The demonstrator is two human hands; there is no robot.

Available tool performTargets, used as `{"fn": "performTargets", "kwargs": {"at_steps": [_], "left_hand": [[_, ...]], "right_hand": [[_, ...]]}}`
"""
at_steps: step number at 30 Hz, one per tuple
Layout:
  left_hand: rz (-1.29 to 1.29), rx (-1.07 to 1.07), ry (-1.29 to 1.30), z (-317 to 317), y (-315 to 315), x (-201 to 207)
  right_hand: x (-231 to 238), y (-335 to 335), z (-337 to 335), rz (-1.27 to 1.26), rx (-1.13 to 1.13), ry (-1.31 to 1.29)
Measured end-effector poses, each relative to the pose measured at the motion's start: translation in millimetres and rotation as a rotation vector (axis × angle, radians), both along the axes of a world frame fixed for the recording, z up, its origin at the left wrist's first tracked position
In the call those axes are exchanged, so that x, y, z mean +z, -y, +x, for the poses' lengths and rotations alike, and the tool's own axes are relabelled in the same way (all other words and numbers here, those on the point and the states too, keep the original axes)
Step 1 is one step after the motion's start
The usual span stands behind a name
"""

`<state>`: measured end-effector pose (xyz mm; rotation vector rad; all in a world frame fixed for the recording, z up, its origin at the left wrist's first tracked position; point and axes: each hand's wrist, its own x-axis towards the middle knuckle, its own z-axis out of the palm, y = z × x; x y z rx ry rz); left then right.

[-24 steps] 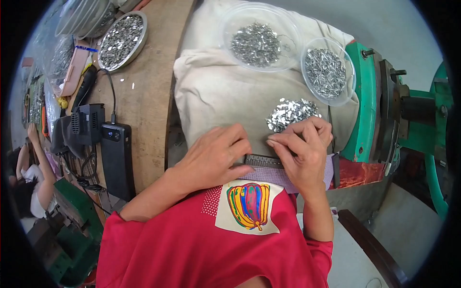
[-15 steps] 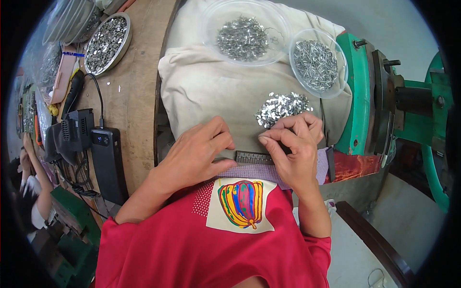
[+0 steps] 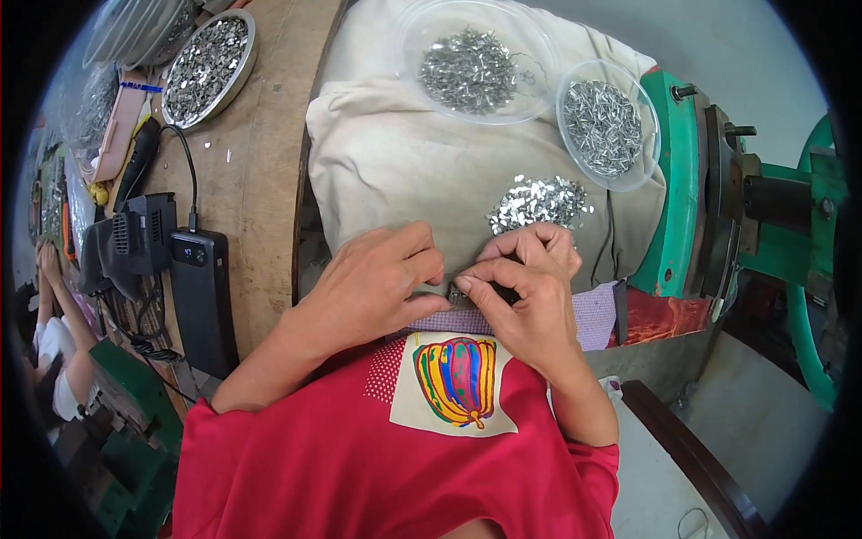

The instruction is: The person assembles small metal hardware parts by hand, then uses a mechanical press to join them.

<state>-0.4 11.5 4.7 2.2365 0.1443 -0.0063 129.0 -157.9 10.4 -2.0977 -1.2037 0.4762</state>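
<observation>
My right hand (image 3: 530, 292) has its thumb and forefinger pinched together over a small dark metal strip (image 3: 454, 295), which it mostly covers. Whatever sits between those fingertips is too small to make out. My left hand (image 3: 382, 274) lies at the strip's other end, fingers curled and thumb stretched apart from them, with a visible gap between. Its thumb tip is close to the strip. Just beyond my right hand is a loose pile of small shiny metal flakes (image 3: 537, 202) on the beige cloth (image 3: 377, 171). Purple checked fabric (image 3: 588, 310) runs under the strip.
Two clear plastic bowls (image 3: 431, 103) (image 3: 654, 135) of small metal pins stand on the cloth's far side. Green machinery (image 3: 669, 234) borders the right. The wooden table (image 3: 260, 153) at left bears a bowl of flakes (image 3: 250, 54) and a black power bank (image 3: 202, 314). Another person's arms (image 3: 67, 296) show far left.
My right hand has moved left and slightly down, from beside the flake pile to the metal strip. My left hand has kept nearly the same pose. The whole view has shifted slightly.
</observation>
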Motion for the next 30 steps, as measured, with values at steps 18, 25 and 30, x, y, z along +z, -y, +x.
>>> {"fn": "performTargets", "kwargs": {"at_steps": [18,25,30], "left_hand": [[0.021,-0.003,0.073,-2.1,0.4,-6.3],[0.028,-0.003,0.081,-2.4,0.3,-6.1],[0.026,-0.006,0.079,-2.3,0.7,-5.7]], "right_hand": [[3.9,2.3,0.0,-0.08,0.032,0.12],[6.2,-0.2,2.2,-0.11,0.049,0.114],[5.7,4.2,5.8,-0.108,0.052,0.121]]}}
